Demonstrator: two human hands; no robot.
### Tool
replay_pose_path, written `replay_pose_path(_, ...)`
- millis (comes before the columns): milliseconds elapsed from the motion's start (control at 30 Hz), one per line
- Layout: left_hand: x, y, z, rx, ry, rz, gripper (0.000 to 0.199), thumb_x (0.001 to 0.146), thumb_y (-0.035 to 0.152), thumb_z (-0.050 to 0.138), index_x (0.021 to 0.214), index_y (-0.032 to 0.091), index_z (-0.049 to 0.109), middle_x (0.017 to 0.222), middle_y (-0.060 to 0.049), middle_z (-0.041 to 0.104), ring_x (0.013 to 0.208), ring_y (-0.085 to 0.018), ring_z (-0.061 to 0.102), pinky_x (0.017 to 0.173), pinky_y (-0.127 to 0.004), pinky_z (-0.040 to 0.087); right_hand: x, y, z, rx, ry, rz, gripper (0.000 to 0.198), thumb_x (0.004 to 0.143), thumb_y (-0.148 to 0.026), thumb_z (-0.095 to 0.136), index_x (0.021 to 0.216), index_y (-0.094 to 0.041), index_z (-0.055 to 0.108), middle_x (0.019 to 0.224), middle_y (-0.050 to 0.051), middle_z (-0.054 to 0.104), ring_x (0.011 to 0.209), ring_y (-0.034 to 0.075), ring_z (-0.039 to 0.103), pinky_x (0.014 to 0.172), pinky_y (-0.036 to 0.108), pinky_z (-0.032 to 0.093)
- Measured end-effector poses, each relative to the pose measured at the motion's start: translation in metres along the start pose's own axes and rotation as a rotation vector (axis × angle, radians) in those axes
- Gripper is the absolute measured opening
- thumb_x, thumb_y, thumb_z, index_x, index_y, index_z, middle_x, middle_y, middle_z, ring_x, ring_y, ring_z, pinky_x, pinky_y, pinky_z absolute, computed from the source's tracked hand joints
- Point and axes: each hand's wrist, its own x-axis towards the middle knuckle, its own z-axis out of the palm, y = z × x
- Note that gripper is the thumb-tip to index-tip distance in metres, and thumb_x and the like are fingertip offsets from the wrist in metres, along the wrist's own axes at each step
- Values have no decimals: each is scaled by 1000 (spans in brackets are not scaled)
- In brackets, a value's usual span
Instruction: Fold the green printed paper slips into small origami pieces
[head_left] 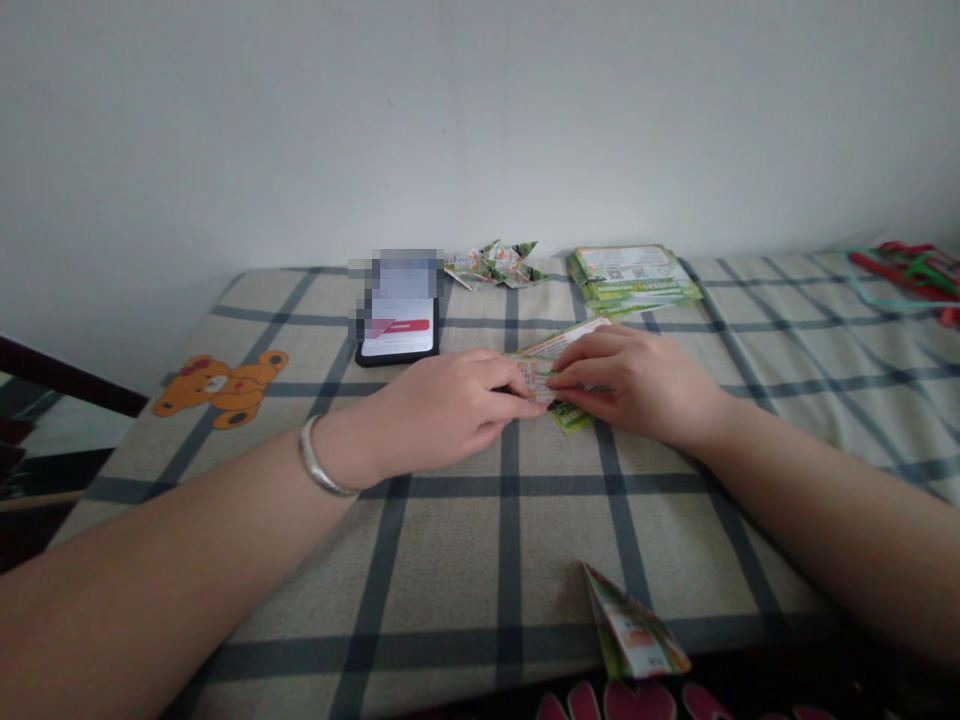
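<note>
Head view: pinching printed paper (537, 376) in left hand (446, 410) and right hand (649, 385), with folded triangle (637, 640) by near edge of bench (442, 580), card stack (630, 268) toward far edge.

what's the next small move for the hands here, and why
Probably press the green-and-white printed paper flat along a crease: fingers of the left hand and right hand meet at it, its parts stick out at differing angles, and the creased, green-and-white paper triangle nearby suggests folding.
</note>
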Motion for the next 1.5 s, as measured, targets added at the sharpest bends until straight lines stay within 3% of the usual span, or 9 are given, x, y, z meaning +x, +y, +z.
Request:
replay_pose_path(200, 1, 0, 2, 24, -17, -8, 36, 89, 13, 53, 123, 20, 65, 121, -5, 66, 113, -22, 60, 100, -40, 51, 1, -1, 0, -105, 16, 38, 22, 94, -27, 56, 101, -20, 76, 106, 6, 73, 97, 23, 65, 84, 37, 49)
replay_pose_path(600, 4, 3, 1, 85, 5, 23, 33, 91, 12, 52, 121, 18, 65, 124, -6, 66, 116, -19, 59, 105, -36, 48, 2, -3, 0, -107, 17, 43, 21, 93, -26, 57, 100, -20, 76, 107, 5, 73, 96, 23, 64, 86, 37, 50)
replay_pose_path(1200, 4, 11, 3, 229, 2, 45, 28, 89, 12, 53, 115, 14, 63, 116, -8, 66, 111, -23, 58, 99, -39, 52, 0, -6, -4, -168, 22, -26, 21, 94, -25, 56, 98, -19, 75, 108, 6, 72, 97, 23, 64, 84, 38, 49)
replay_pose_path(1500, 5, 12, 3, 274, -53, 21, 28, 88, 14, 55, 114, 14, 63, 116, -9, 65, 110, -25, 57, 99, -41, 51, -3, -14, -11, -148, -81, -72, 19, 92, -21, 55, 95, -19, 73, 100, 7, 71, 94, 21, 61, 80, 34, 48)
